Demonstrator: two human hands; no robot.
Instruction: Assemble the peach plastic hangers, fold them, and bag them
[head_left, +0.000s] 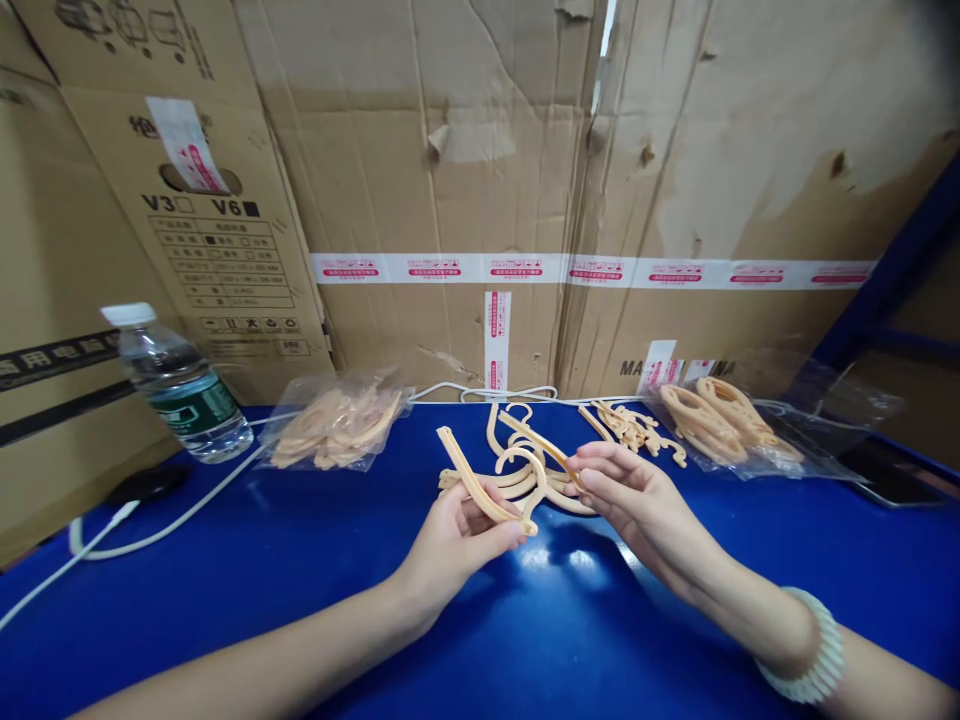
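Observation:
My left hand (469,535) is closed on a beige plastic hanger arm (466,470), a curved bar pinched near its lower end. A beige hook (538,478) rises just beside those fingertips; whether it is joined to that arm I cannot tell. My right hand (637,500) pinches the lower end of another hanger arm (534,434), which slants up to the left. Behind both hands, a loose pile of beige hanger parts (510,490) lies on the blue table (540,640), partly hidden by the held pieces.
Smaller beige parts (634,428) lie at the back right. Clear bags of hanger parts stand left (337,425) and right (727,420). A water bottle (184,385), white cable (180,525), black object (146,485) and phone (896,480) are around. Cardboard (435,340) walls the back.

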